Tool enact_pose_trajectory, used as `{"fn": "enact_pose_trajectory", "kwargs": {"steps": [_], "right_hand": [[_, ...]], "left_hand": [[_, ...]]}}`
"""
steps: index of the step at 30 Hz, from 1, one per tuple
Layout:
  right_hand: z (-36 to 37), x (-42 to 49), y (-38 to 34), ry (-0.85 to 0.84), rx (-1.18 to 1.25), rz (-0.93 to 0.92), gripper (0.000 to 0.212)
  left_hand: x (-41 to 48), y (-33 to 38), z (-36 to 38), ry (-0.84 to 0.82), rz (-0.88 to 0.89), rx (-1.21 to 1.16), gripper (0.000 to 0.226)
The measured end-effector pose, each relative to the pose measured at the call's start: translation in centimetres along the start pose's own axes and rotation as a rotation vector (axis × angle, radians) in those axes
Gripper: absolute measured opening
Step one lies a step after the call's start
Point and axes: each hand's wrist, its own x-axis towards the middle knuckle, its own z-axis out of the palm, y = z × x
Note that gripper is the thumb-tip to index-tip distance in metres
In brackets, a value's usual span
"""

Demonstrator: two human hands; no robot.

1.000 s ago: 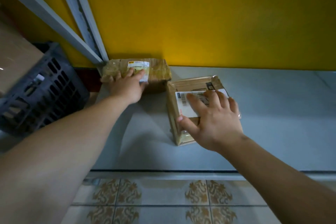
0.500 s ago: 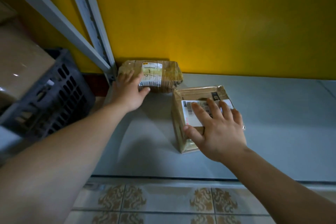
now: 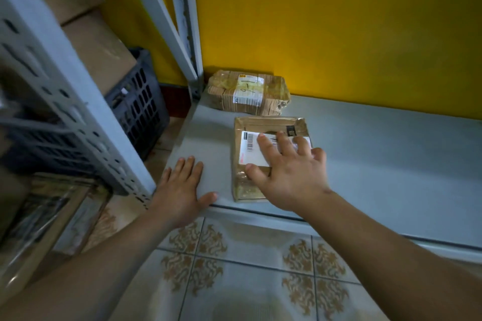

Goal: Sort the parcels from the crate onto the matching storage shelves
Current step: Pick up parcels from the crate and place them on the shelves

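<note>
Hands first: your left hand [image 3: 182, 190], lower centre of frame, lies flat on the front-left corner of the shelf [image 3: 378, 154]. Fingers are straight and together, thumb out along the lip, holding nothing. Prob. a brace while you lean in low. Your right hand [image 3: 289, 172] is spread wide on top of the flat parcel [image 3: 243, 185], fingertips on its white label [image 3: 249, 150], thumb on the brown face nearer you. No finger curls round an edge, so it reads as a press/slide contact, not a grip.

Flat parcel sits centre frame on the shelf, near end about at the front lip, label up. I'd guess that's so the barcode stays readable. Rear parcel [image 3: 250, 92] lies just behind it, upper centre, back against the yellow wall [image 3: 339, 21] by the corner post. Can't tell if the two touch.

Materials:
- Flat parcel: low rectangle, brown card under glossy clear tape, crinkled at the near end. Prob. slides easily, so a flat palm should do.
- Rear parcel: chunkier, corrugated card bound w/ clear tape, soft corners, label w/ handwritten marks.
- Shelf: smooth matte grey sheet, likely painted metal.
- Crate [image 3: 140, 112], left of centre: dark plastic lattice w/ a plain cardboard box [image 3: 99, 47] in it, so more sorting is likely left.
- Upright [image 3: 65, 91], far left: pale, perforated, blurred.
- Floor [image 3: 234, 281], bottom: glossy tiles w/ brown ornament.
</note>
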Motion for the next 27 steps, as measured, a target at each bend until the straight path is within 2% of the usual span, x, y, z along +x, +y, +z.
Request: {"fn": "enact_pose_trajectory", "kwargs": {"steps": [4, 9, 19, 23, 27], "right_hand": [[-0.3, 0.0, -2.0, 0.013, -0.04, -0.052, 0.083], [0.1, 0.9, -4.3, 0.02, -0.007, -0.073, 0.081], [0.4, 3.5, -5.4, 0.043, 0.027, -0.076, 0.082], [-0.3, 4.4, -5.9, 0.015, 0.021, -0.065, 0.083], [-2.9, 3.5, -6.3, -0.091, -0.037, -0.075, 0.086]], "left_hand": [[-2.0, -0.2, 1.0, 0.038, -0.009, -0.048, 0.113], [-3.8, -1.0, 2.2, 0.122, 0.037, -0.071, 0.111], [-4.0, -0.4, 2.1, 0.112, -0.006, -0.078, 0.096], [-3.9, -0.4, 0.7, 0.007, -0.001, -0.103, 0.085], [-5.8, -0.2, -3.9, -0.118, 0.067, -0.181, 0.075]]}}
